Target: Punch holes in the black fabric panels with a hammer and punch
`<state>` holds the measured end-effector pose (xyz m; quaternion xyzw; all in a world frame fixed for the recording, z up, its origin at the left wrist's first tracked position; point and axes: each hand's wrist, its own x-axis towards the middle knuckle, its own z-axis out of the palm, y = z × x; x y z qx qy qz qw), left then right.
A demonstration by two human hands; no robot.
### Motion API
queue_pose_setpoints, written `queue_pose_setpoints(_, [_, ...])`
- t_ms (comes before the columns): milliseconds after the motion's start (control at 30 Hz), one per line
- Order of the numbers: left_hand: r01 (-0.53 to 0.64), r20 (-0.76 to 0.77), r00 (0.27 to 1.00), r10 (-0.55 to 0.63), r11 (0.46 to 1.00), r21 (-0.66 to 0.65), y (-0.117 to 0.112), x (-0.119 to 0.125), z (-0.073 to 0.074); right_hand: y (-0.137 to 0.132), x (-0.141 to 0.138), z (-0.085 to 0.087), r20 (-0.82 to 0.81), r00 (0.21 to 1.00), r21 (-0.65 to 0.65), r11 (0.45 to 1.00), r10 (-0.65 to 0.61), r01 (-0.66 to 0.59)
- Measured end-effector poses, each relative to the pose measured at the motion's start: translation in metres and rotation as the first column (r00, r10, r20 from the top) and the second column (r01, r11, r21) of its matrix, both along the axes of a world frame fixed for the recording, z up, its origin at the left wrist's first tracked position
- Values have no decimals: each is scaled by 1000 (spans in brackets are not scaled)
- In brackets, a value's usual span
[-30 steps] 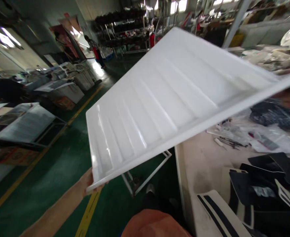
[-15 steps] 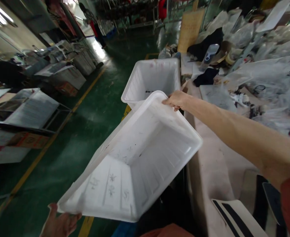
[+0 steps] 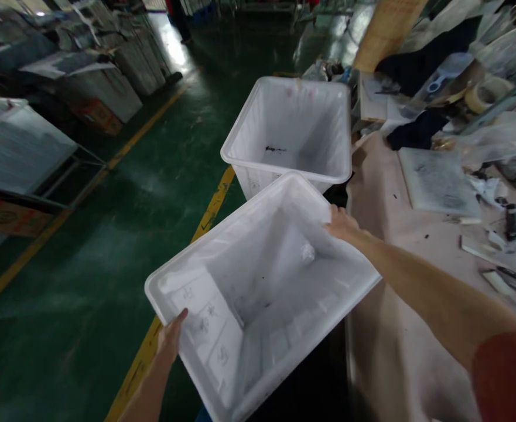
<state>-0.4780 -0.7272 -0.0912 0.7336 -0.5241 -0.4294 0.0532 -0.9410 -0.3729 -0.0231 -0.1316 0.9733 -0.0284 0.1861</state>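
Note:
A large white plastic tub is tilted in front of me, its open top facing me. My left hand grips its near-left rim, the thumb over the edge and the other fingers hidden below. On the far-right rim, my right hand has its fingers wrapped over the edge. A small crumpled whitish piece lies inside the tub near the right end, and dark scribbled marks show on its left inner wall. Just beyond stands a second white tub, upright, with dark bits on its bottom.
To the right is a cloth-covered worktable with a white board, a tape roll, plastic bags and tools. A yellow line crosses the green floor. Tubs and cartons stand at left; a person's legs show far back.
The held tub has turned more upright, so more of its inside shows. My left hand has moved up and right with its rim. My view has shifted downward.

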Motion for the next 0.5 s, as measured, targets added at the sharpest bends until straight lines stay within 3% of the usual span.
queue_pose_setpoints(67, [-65, -18, 998, 66, 997, 46, 8, 0, -15, 34, 20, -32, -1, 999, 36, 999, -34, 34])
queue_pose_setpoints(133, [-103, -134, 983, 126, 981, 162, 13, 9, -26, 61, 30, -54, -25, 997, 73, 995, -73, 74])
queue_pose_setpoints(233, [-123, -279, 938, 207, 949, 290, 25, 31, -39, 82, 29, -73, -36, 994, 121, 987, -102, 106])
queue_pose_setpoints(300, [-132, -288, 936, 204, 959, 249, 35, 43, -43, 87, 23, -79, -7, 996, 132, 987, -91, 92])
queue_pose_setpoints(400, [11, -125, 992, -8, 1000, 26, 43, 53, -35, 90, 14, -80, 53, 996, 137, 989, -71, 63])
queue_pose_setpoints(500, [281, 158, 954, -256, 946, -161, 26, 49, -16, 90, 9, -84, 105, 992, 144, 988, -72, 56])
